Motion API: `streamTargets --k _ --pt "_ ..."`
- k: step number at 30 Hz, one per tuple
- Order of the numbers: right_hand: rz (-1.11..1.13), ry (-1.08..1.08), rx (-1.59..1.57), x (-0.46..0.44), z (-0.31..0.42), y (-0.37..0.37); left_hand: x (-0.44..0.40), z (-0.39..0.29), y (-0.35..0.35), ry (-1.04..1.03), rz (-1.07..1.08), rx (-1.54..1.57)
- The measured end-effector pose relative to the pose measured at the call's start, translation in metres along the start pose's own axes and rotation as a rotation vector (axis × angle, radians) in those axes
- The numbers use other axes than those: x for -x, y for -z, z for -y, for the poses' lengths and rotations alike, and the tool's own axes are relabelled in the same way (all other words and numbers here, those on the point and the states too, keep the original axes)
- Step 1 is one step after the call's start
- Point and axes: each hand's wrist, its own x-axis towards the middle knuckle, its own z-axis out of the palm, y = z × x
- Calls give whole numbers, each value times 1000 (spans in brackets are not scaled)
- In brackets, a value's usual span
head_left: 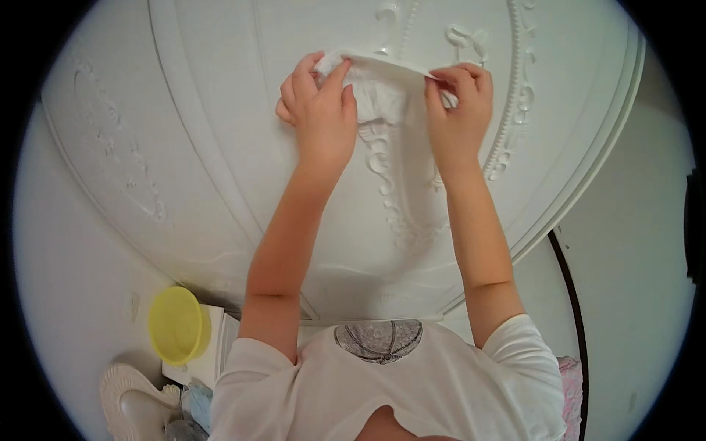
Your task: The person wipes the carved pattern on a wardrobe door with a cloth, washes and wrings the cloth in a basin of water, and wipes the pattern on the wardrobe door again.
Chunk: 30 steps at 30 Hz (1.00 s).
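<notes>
Head view: where is the white cloth (380,95)?

"Over the carved panel (353,250), its long axis stretched crosswise from left hand (320,114) to right hand (465,110)."

"Which hand is nearer?"

"Neither: each pinches an end in front of the panel; whether cloth meets panel is unclear."

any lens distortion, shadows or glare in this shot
Head view: fisheye distortion bows the carved white panel's edges, and black fills the corners; head view: a soft shadow falls on the panel below the white cloth; head view: faint glare streaks the panel's lower part.
</notes>
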Motion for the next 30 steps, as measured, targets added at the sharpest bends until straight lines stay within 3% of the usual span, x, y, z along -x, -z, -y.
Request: streamTargets --k 2,7,10,16,19,30 --pt "-32 220 117 -9 3 -13 -3 -8 -7 -12 -28 -36" --pt "-143 324 54 -7 -2 -42 -7 -4 -31 -140 0 196" --pt "14 581 295 -15 -13 -38 -10 2 -37 -187 -24 238" --pt "-67 616 381 -10 -21 -44 -16 -3 -21 -289 25 20" --pt "8 636 406 -13 -21 -41 -19 3 -30 -273 80 192" --pt "78 661 489 -11 -26 -40 -15 11 -49 -383 -32 152"
